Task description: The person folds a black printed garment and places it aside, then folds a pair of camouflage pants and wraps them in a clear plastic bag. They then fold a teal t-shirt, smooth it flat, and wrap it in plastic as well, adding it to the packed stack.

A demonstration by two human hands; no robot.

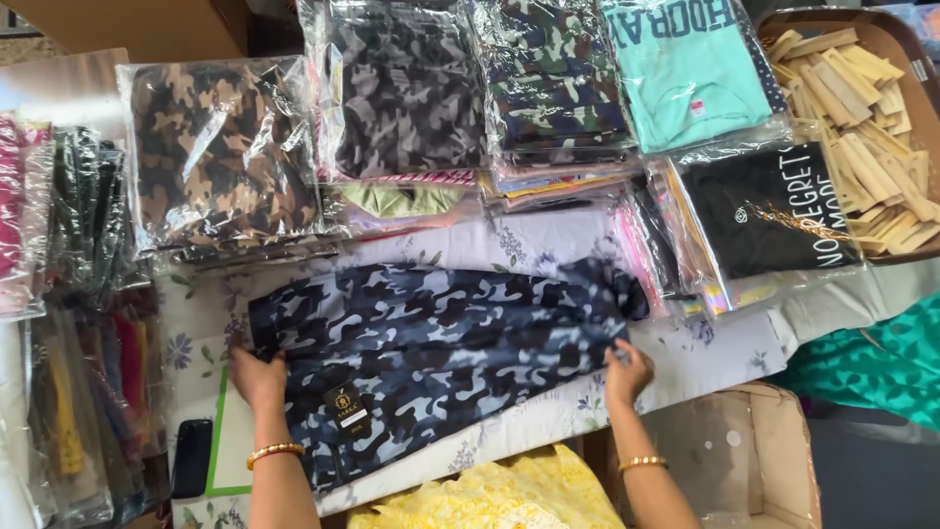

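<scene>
Yellow lace-edged fabric [499, 495] lies nearest the lens, between my two forearms, each with a gold bangle at the wrist. Above it, a blue-grey camouflage garment [441, 353] is spread flat across the floral sheet [685, 358], a small black hang tag [345, 407] pinned to its lower left part. My left hand [258, 377] presses the garment's left edge, fingers curled and pinching the cloth; my right hand [627, 372] grips the right edge, fingers closed narrowly on the fabric. Behind the garment stand clear plastic packets: a brown camouflage pack [223, 152] at left, a grey camouflage pack [406, 88] beside it, a green-and-navy camouflage stack [548, 78], a turquoise printed shirt pack [685, 69], and a black shirt pack [764, 211] with white lettering at right. Far right, a cardboard box [901, 44] holds pale wooden strips [867, 127]. A dark phone [191, 457] lies at lower left, beside a white sheet with a green border [230, 446]. An open carton [744, 451] sits at lower right.
</scene>
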